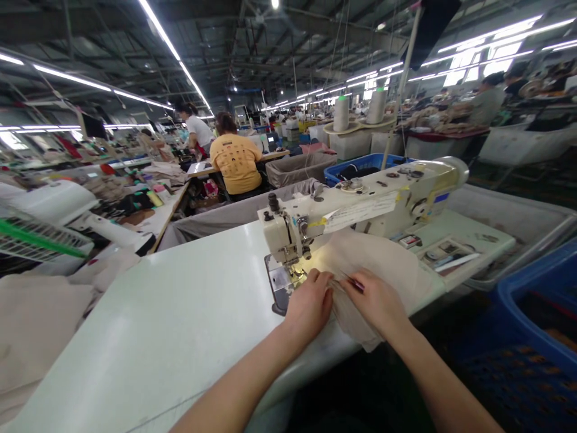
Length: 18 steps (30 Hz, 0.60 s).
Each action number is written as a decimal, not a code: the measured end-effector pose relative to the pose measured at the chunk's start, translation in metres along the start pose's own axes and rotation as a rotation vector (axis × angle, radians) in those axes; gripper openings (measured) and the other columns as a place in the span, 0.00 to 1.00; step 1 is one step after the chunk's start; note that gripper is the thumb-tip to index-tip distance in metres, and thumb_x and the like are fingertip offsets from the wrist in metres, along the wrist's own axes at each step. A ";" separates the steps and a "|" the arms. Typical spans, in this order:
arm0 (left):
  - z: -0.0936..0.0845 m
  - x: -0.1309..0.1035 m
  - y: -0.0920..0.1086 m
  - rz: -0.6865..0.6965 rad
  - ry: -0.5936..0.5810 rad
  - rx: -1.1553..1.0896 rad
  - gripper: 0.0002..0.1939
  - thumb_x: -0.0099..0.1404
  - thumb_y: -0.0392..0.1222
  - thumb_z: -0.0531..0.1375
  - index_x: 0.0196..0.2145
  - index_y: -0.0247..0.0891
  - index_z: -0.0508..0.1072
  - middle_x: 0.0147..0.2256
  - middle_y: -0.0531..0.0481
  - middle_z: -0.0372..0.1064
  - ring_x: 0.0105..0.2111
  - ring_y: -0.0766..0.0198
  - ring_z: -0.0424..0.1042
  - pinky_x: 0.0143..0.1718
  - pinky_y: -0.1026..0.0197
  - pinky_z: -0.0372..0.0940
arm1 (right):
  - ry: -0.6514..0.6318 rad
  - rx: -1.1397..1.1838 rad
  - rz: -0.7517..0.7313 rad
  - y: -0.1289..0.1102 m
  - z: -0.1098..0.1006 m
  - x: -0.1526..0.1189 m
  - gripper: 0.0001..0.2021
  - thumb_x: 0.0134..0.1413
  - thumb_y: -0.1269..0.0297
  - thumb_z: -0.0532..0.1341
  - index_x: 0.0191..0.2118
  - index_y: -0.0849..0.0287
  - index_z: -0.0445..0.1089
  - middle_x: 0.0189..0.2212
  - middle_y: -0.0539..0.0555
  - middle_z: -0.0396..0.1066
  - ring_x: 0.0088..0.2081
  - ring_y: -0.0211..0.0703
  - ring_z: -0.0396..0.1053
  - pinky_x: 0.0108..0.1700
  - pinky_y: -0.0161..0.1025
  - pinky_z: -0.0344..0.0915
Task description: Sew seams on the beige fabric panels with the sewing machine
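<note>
A beige piece of fabric [374,258] lies on the right part of the sewing table [193,300], under the arm of the sewing machine [351,204]. My left hand [311,297] pinches its folded edge just in front of the needle area. Close beside it, my right hand [372,297] grips the same fabric, fingers closed. Between and below the hands, a loose flap of the cloth hangs over the table's front edge. A small lamp lights the presser foot [297,273], to the left of the fabric; the needle tip itself is too small to make out.
A small parts tray [448,252] sits on the table's right end. Blue baskets [536,325] stand at the right, and thread cones [341,114] behind the machine. More beige fabric [40,325] is piled at the left. A person in a yellow shirt [237,162] sits ahead.
</note>
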<state>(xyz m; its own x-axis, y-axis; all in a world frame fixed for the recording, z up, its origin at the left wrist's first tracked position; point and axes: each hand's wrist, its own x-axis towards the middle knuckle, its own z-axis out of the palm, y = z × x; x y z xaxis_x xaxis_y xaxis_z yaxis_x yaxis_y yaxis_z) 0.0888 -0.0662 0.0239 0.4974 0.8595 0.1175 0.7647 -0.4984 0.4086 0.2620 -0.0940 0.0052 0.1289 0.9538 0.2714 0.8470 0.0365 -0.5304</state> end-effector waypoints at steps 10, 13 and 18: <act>0.002 0.003 0.014 0.072 -0.066 0.156 0.13 0.74 0.45 0.52 0.53 0.41 0.68 0.49 0.43 0.67 0.46 0.54 0.73 0.44 0.56 0.71 | 0.008 0.125 -0.023 0.009 -0.003 0.005 0.15 0.65 0.58 0.55 0.27 0.54 0.68 0.28 0.52 0.73 0.31 0.46 0.71 0.33 0.39 0.60; 0.004 0.004 0.012 0.013 -0.141 0.148 0.16 0.73 0.47 0.54 0.53 0.39 0.70 0.47 0.42 0.69 0.47 0.51 0.73 0.44 0.55 0.70 | 0.230 0.079 -0.027 0.005 -0.011 0.004 0.13 0.65 0.59 0.56 0.30 0.55 0.70 0.30 0.53 0.74 0.32 0.46 0.72 0.33 0.38 0.60; -0.003 -0.001 0.005 0.003 -0.128 -0.438 0.25 0.69 0.59 0.57 0.49 0.35 0.75 0.41 0.41 0.71 0.39 0.52 0.73 0.43 0.53 0.69 | 0.309 0.010 -0.322 -0.011 -0.034 -0.008 0.08 0.64 0.65 0.57 0.36 0.57 0.73 0.33 0.53 0.74 0.31 0.41 0.71 0.32 0.36 0.59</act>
<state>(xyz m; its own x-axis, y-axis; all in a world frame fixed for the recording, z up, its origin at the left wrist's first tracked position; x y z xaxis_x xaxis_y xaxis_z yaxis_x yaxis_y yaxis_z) 0.0914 -0.0691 0.0285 0.5674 0.8232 0.0176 0.5310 -0.3822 0.7562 0.2695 -0.1122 0.0361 0.0090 0.7598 0.6501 0.8644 0.3210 -0.3871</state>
